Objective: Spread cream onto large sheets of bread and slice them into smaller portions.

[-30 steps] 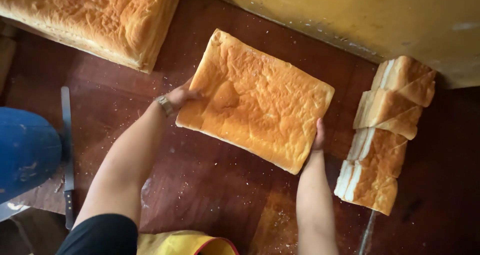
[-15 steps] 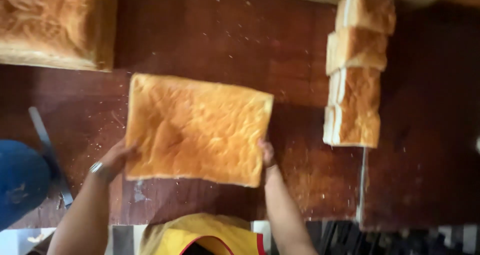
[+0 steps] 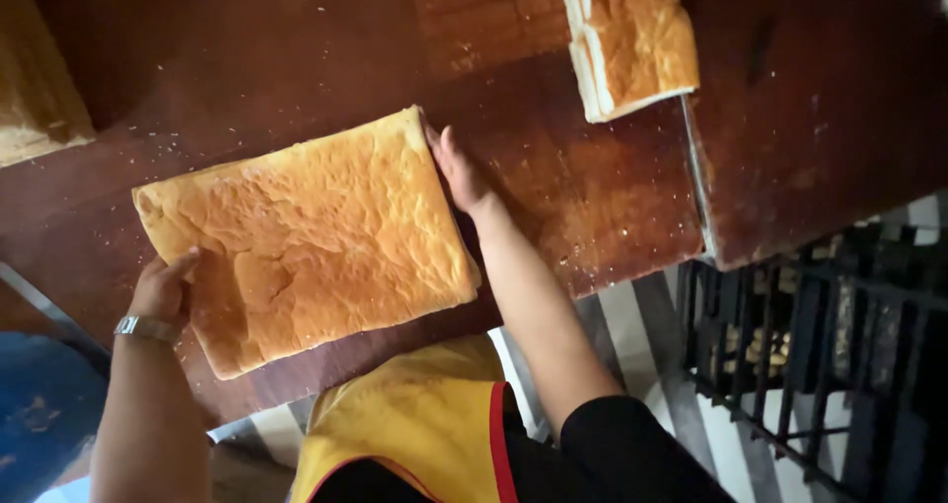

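Observation:
A large flat golden-brown bread slab (image 3: 311, 232) lies on the dark wooden table (image 3: 296, 59), near its front edge. My left hand (image 3: 166, 288), with a watch on the wrist, grips the slab's left edge. My right hand (image 3: 456, 167) presses flat against its right edge, fingers pointing away from me. Both hands hold the slab between them.
A cut bread piece (image 3: 632, 34) lies at the top right, with a thin metal strip (image 3: 697, 172) running from it toward the table edge. Another loaf (image 3: 35, 88) shows at the far left. A black metal rack (image 3: 829, 335) stands right of the table. A blue object (image 3: 39, 414) sits lower left.
The slab has been drawn toward the table's front edge and turned slightly. My view has shifted, so the row of cut pieces now mostly leaves the top of the frame.

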